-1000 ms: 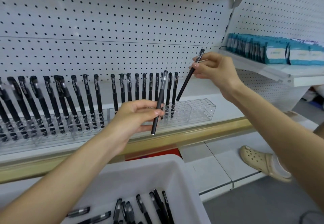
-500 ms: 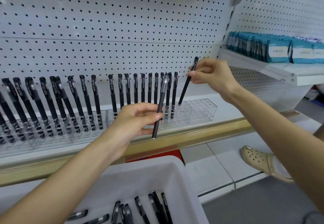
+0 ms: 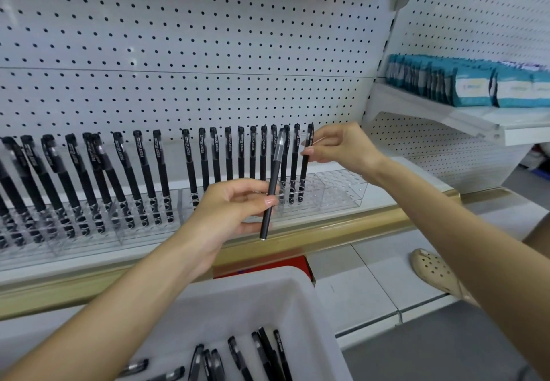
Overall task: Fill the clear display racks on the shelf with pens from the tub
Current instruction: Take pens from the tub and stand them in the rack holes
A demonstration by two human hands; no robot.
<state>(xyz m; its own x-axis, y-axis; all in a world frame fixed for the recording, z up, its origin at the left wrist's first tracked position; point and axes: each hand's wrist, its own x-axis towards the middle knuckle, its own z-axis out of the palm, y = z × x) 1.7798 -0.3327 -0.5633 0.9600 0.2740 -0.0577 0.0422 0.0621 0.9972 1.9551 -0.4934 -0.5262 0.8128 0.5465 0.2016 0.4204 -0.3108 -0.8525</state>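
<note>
Racks point(image 3: 342, 190) side by side along shelf point(image 3: 401, 184), pegboard point(image 3: 208, 38) behind. Standing pens point(image 3: 190, 166) in racks, row running from left edge to middle of rightmost rack. Right hand point(image 3: 339, 145) pinches last pen point(image 3: 305, 169) at row's right end. Left hand point(image 3: 226, 211) holds spare pen point(image 3: 272, 190) before rightmost rack. Tub point(image 3: 297, 291) below, before shelf; loose pens point(image 3: 238, 357) inside. Packets point(image 3: 470, 85) on upper shelf point(image 3: 446, 115), right. Shoe point(image 3: 434, 270) on floor, lower right.

I've only got the one head cam, looking forward and slightly down, close up on the pegboard wall point(image 3: 208, 38); white tub point(image 3: 253, 300) fills the frame's bottom edge.
</note>
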